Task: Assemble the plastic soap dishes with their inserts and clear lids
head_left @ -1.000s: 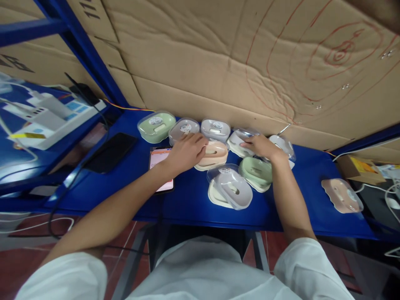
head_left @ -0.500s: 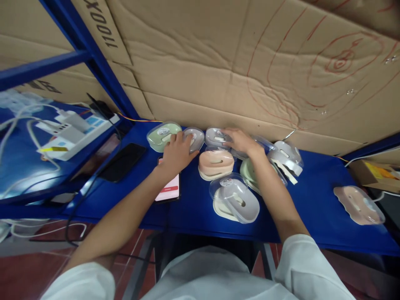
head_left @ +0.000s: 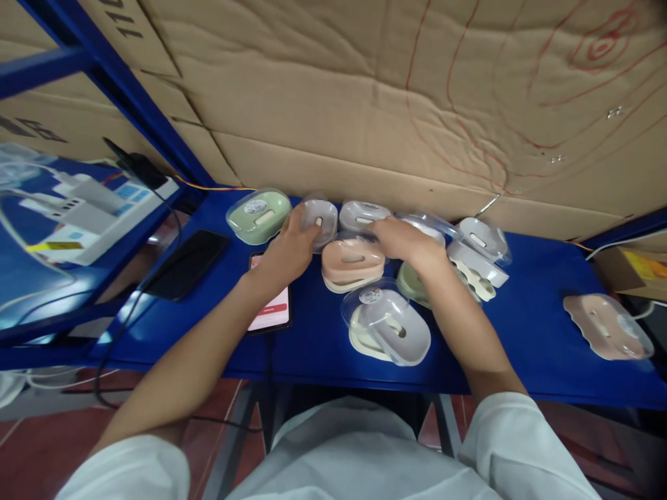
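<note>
At the back of the blue table, my left hand [head_left: 292, 244] grips the near left edge of a grey soap dish [head_left: 326, 217] with a clear lid, thumb on top. My right hand [head_left: 404, 240] is curled at the near right corner of another lidded grey soap dish [head_left: 359, 212]; some of its fingertips are hidden. Just in front lies a peach soap dish [head_left: 341, 260] on a cream base. Closer to me, a grey soap dish [head_left: 411, 333] overlaps a clear lid [head_left: 359, 305] and a cream tray. Under my right forearm, a green soap dish [head_left: 411, 283] is partly covered.
A lidded green soap dish [head_left: 260, 215] sits at back left, near a lit phone [head_left: 271, 316] and a dark phone [head_left: 190, 264]. More grey dishes [head_left: 482, 239] stand right; a peach one [head_left: 604, 326] lies far right. A power strip [head_left: 109, 222] and cardboard wall [head_left: 313, 90] border the table.
My left thumb has come onto the top of the grey dish. My right hand has drawn back to the near corner of its dish. The view has shifted slightly.
</note>
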`<state>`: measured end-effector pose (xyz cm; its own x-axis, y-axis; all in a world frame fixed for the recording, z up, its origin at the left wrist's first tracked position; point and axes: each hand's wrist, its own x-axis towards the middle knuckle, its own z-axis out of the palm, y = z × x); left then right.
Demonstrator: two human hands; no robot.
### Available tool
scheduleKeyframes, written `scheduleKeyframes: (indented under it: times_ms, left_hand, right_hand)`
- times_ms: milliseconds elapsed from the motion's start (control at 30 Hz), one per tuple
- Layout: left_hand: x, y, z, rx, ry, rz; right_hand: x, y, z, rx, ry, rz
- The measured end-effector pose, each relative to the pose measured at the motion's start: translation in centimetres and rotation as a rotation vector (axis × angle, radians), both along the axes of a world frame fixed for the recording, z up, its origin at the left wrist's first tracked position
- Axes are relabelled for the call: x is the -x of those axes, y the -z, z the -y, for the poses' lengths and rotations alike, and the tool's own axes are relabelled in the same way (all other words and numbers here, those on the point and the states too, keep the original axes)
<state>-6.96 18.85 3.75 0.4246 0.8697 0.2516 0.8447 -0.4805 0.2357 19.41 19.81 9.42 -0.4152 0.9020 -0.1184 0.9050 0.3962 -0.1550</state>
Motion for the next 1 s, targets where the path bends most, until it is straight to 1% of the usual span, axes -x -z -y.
scheduleKeyframes:
  times_ms: [67, 133, 300, 400, 467, 567, 667, 733, 800, 867, 1000]
  left_hand:
    - [0.2, 0.1, 0.0, 0.010, 0.071, -0.030]
    - [0.4, 0.1, 0.0, 0.034, 0.097, -0.052]
    - [0.5, 0.5, -0.3, 0.077, 0.048, -0.121]
    - [0.1, 0.7, -0.5, 0.040, 0.008, -0.145]
    - [-0.3, 0.6, -0.5, 0.005, -0.011, -0.144]
    - [-0.7, 0.3, -0.4, -0.014, -0.031, -0.138]
    - [-0.9, 0.4, -0.4, -0.016, -0.050, -0.092]
    - [-0.8, 0.8, -0.8, -0.037, -0.066, 0.000]
    - [-0.6, 1.3, -1.4, -0.064, -0.067, 0.131]
    - [-0.4, 1.7, -2.1, -0.062, -0.031, 0.256]
    - [-0.6, 2.2, -2.9, 0.019, 0.066, 0.453]
  right_hand:
    - [-0.1, 1.0, -0.4, 0.033, 0.020, 0.044]
    - [-0.3, 1.6, -1.0, 0.020, 0.025, 0.047]
    - [-0.6, 2.7, -2.5, -0.015, -0.006, 0.071]
    - [-0.5, 3.1, -2.8, -0.026, -0.019, 0.074]
    - [-0.5, 3.0, -2.8, -0.025, -0.039, 0.064]
    - [-0.6, 2.4, -2.5, -0.018, -0.051, 0.055]
    - [-0.8, 1.3, -2.3, -0.057, -0.022, 0.050]
    - [-1.1, 0.6, -2.2, -0.090, 0.012, 0.028]
    - [-1.5, -0.2, -2.2, -0.124, 0.047, -0.018]
    - [-2.0, -1.1, -2.0, -0.168, 0.065, -0.082]
    - [-2.4, -2.6, -1.3, -0.261, 0.093, -0.178]
